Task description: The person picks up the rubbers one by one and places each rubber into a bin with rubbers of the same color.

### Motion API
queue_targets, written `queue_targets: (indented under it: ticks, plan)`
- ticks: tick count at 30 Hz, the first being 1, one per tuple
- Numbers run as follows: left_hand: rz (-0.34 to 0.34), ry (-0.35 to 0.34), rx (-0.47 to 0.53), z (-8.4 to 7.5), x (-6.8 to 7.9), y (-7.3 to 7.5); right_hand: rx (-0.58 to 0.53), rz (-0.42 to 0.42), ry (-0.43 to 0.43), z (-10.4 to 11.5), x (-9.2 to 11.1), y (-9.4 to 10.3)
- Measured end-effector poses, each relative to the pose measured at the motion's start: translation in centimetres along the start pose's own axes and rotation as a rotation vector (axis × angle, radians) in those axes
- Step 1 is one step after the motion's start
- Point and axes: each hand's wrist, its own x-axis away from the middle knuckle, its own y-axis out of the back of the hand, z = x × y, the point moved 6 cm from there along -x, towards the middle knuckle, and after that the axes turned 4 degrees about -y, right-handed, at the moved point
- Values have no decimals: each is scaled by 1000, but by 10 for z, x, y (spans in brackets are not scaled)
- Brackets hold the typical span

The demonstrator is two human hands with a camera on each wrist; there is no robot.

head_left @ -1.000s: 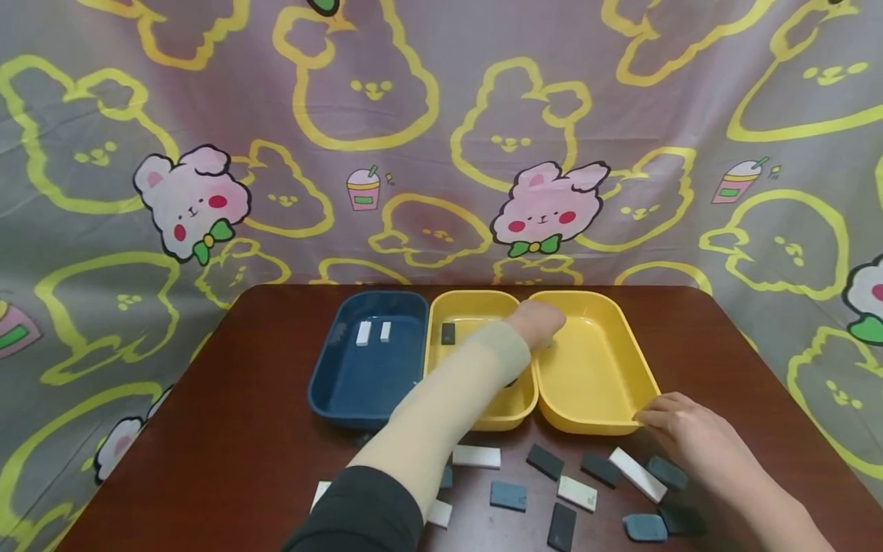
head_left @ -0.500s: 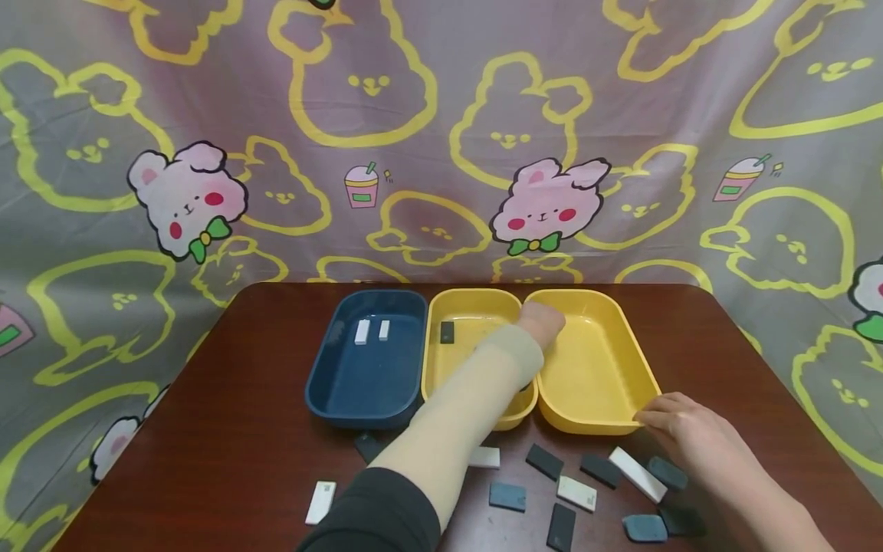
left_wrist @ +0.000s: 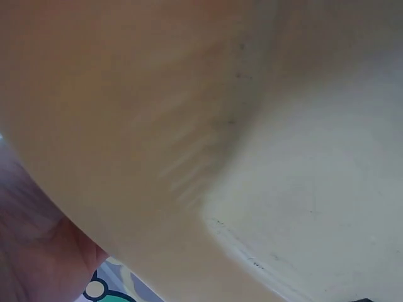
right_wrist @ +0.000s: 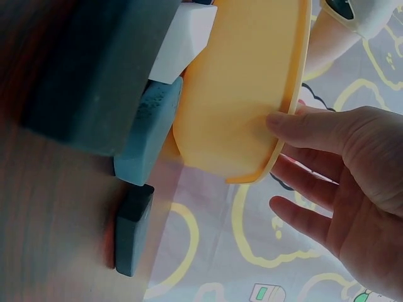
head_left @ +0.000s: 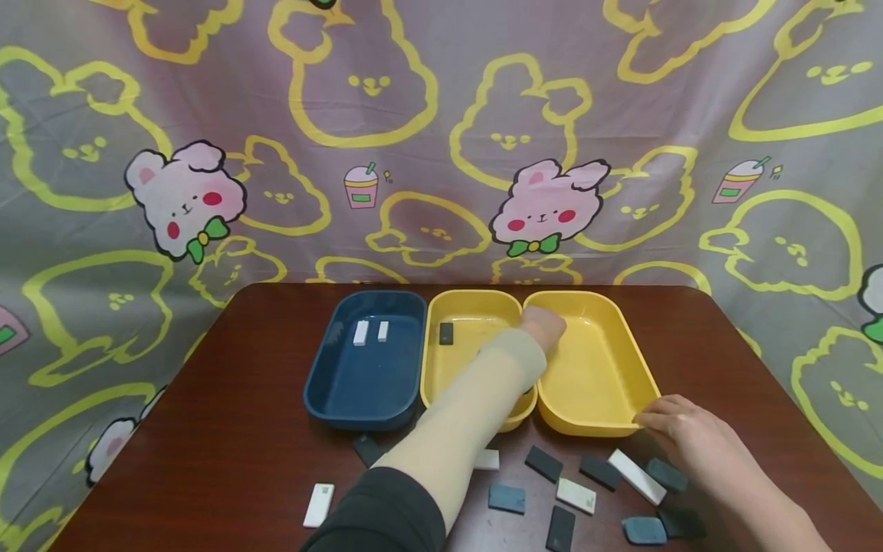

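Note:
My right hand (head_left: 683, 429) pinches the near right corner of the right yellow tray (head_left: 645, 360). In the right wrist view its thumb (right_wrist: 286, 126) lies on the rim, with the other fingers behind the tray's edge. My left hand (head_left: 543, 328) reaches across to the adjoining rims of the right yellow tray and the middle yellow tray (head_left: 433, 360); its fingers are hidden, so I cannot tell its grip. The left wrist view shows a tray wall (left_wrist: 126, 138) up close, part of the hand beyond its edge. A dark block (head_left: 446, 333) lies in the middle tray.
Left of the yellow trays stands a blue tray (head_left: 331, 414) with two small white blocks (head_left: 361, 333) in it. Several flat dark, blue-grey (head_left: 507, 498) and white blocks (head_left: 636, 477) lie on the brown table (head_left: 228, 429) in front. A patterned curtain (head_left: 441, 153) hangs behind.
My left forearm has shifted to the right, uncovering a white and a dark block at the left, while the left hand stays near the rims. My right hand keeps its hold.

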Motion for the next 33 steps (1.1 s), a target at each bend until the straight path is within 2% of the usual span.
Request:
queue_targets:
  ticks: [9, 18, 27, 33]
  plan:
    - [-3, 6, 34, 1, -5, -3, -6, 23, -20, -1, 0, 0]
    - [34, 33, 52, 0, -6, -5, -12, 16, -20, 0, 0, 2]
    - [9, 13, 30, 1, 1, -2, -8, 15, -27, 0, 0, 1]
    - [3, 5, 35, 1, -1, -3, -7, 7, -25, 0, 1, 1]
